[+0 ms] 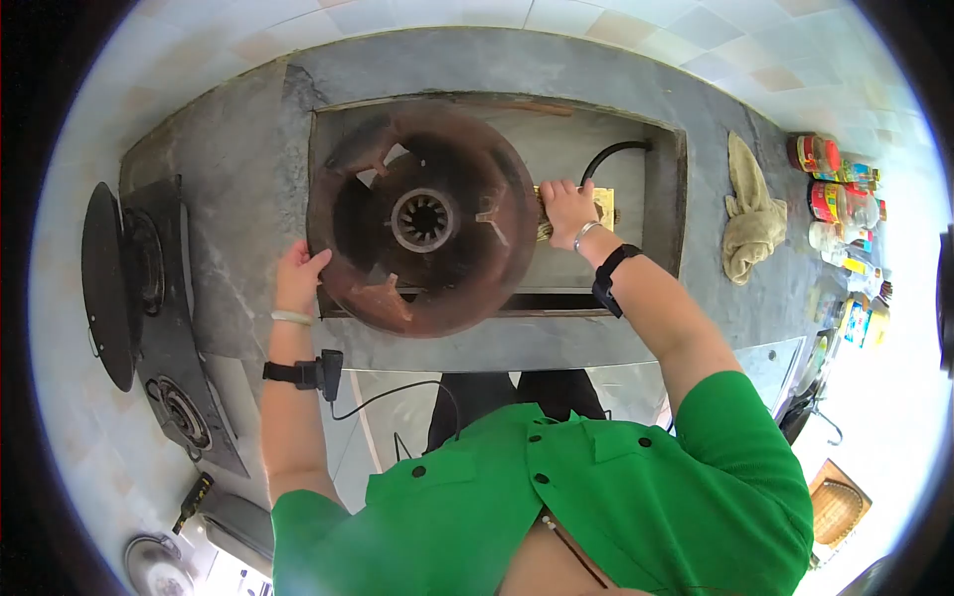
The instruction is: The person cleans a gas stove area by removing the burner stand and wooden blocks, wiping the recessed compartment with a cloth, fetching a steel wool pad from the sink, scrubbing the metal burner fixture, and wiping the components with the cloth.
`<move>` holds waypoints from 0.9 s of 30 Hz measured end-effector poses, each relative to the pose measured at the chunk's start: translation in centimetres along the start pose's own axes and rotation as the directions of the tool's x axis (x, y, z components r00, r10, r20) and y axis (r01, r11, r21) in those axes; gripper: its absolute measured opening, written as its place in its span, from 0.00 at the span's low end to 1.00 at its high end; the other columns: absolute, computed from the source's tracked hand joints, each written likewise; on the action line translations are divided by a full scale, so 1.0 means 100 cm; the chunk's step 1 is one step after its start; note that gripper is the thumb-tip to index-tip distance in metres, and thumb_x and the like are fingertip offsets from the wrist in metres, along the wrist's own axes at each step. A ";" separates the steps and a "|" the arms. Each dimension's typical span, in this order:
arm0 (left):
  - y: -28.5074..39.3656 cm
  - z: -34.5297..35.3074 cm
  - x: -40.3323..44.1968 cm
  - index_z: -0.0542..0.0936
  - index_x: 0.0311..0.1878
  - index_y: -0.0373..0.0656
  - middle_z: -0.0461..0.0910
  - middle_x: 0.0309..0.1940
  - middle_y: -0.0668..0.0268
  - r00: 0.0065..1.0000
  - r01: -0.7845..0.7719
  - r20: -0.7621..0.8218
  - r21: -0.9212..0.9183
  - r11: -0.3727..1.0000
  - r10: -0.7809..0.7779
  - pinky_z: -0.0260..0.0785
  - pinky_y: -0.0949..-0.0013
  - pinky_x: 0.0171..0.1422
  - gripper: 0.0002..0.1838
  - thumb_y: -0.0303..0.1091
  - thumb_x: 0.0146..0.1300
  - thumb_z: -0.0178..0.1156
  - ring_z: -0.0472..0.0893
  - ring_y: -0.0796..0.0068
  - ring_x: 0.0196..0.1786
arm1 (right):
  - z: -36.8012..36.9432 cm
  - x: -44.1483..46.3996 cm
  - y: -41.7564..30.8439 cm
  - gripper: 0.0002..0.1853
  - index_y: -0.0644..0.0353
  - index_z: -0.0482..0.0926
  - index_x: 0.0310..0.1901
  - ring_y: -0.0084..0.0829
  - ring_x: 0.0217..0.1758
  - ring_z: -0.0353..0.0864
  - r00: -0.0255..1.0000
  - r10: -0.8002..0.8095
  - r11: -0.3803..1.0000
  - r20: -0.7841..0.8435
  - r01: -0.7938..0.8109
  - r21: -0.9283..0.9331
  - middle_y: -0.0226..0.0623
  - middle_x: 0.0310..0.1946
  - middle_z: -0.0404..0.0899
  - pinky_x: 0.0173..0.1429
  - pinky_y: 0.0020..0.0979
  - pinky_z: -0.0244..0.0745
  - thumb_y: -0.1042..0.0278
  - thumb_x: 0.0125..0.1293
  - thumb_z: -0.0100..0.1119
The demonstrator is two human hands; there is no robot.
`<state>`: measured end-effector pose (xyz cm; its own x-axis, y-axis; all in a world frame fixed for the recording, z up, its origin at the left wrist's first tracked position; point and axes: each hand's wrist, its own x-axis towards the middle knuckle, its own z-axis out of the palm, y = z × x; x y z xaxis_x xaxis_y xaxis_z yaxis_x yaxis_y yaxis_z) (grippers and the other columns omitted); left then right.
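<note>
A big round wok burner, reddish brown with a dark toothed ring in its middle, sits across the left part of a rectangular opening in the counter. My left hand grips the left rim of the burner, thumb against its edge. At the burner's right side, my right hand is closed over a gold-coloured metal fitting; the fingers cover part of it. A black hose curves from near the fitting to the opening's right wall. The burner's underside is hidden.
Around the opening runs a grey stone counter. A cloth and several jars stand to the right. On the left are a two-ring stove and a dark round pan. Tiled walls border the counter.
</note>
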<state>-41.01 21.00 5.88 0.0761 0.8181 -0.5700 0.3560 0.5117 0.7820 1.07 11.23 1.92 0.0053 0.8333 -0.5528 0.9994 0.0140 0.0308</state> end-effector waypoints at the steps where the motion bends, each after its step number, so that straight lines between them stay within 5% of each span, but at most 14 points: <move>1: 0.000 0.000 -0.004 0.77 0.49 0.40 0.81 0.37 0.72 0.999 0.039 -0.009 0.014 0.999 -0.039 0.65 0.79 0.33 0.15 0.28 0.58 0.62 0.77 0.83 0.34 | 0.003 0.000 0.002 0.39 0.58 0.63 0.59 0.36 0.63 0.65 1.000 -0.009 1.000 -0.014 0.009 0.007 0.36 0.54 0.70 0.65 0.58 0.54 0.63 0.43 0.70; 7: 0.010 0.007 -0.024 0.78 0.45 0.39 0.81 0.34 0.72 0.998 -0.045 -0.040 -0.143 0.989 0.039 0.65 0.80 0.33 0.12 0.29 0.57 0.63 0.77 0.85 0.33 | 0.001 -0.005 0.004 0.37 0.56 0.65 0.54 0.34 0.60 0.67 0.993 -0.028 0.999 -0.113 0.030 0.016 0.35 0.51 0.72 0.61 0.51 0.57 0.64 0.38 0.70; 8: 0.016 0.007 -0.026 0.78 0.44 0.39 0.81 0.33 0.72 0.998 -0.052 -0.035 -0.119 0.992 0.048 0.63 0.80 0.32 0.12 0.30 0.57 0.63 0.76 0.86 0.33 | -0.005 -0.005 0.006 0.43 0.58 0.63 0.58 0.37 0.62 0.66 0.998 -0.028 0.999 -0.047 0.030 0.040 0.37 0.53 0.70 0.62 0.52 0.57 0.61 0.36 0.71; 19: 0.095 0.012 -0.021 0.77 0.31 0.41 0.71 0.24 0.77 0.982 -0.161 -0.097 0.005 0.987 0.160 0.57 0.77 0.30 0.15 0.44 0.59 0.65 0.67 0.86 0.28 | -0.045 -0.019 0.024 0.43 0.59 0.65 0.56 0.37 0.59 0.69 0.996 -0.010 1.000 -0.090 0.011 0.007 0.37 0.50 0.73 0.60 0.50 0.59 0.56 0.34 0.73; 22: 0.101 0.022 -0.020 0.79 0.40 0.41 0.78 0.33 0.74 0.982 -0.188 -0.013 -0.035 0.982 0.188 0.61 0.78 0.35 0.15 0.43 0.60 0.63 0.74 0.84 0.34 | -0.038 -0.022 0.034 0.48 0.60 0.64 0.59 0.38 0.59 0.68 0.985 -0.012 1.000 -0.171 0.008 -0.027 0.38 0.50 0.72 0.59 0.51 0.59 0.49 0.34 0.74; 27: 0.084 0.054 -0.038 0.76 0.32 0.31 0.78 0.25 0.58 0.933 -0.307 -0.158 0.126 0.944 0.324 0.67 0.64 0.36 0.28 0.54 0.53 0.66 0.75 0.68 0.31 | -0.015 -0.031 0.070 0.43 0.55 0.71 0.59 0.42 0.61 0.66 0.982 -0.035 0.999 -0.184 0.032 -0.018 0.42 0.55 0.71 0.66 0.55 0.54 0.40 0.42 0.67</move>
<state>-33.30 20.79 13.23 0.0393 0.9704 -0.2384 0.4295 0.1990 0.8809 7.97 9.54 5.08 -0.0355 0.9197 -0.3911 0.9983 0.0504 0.0278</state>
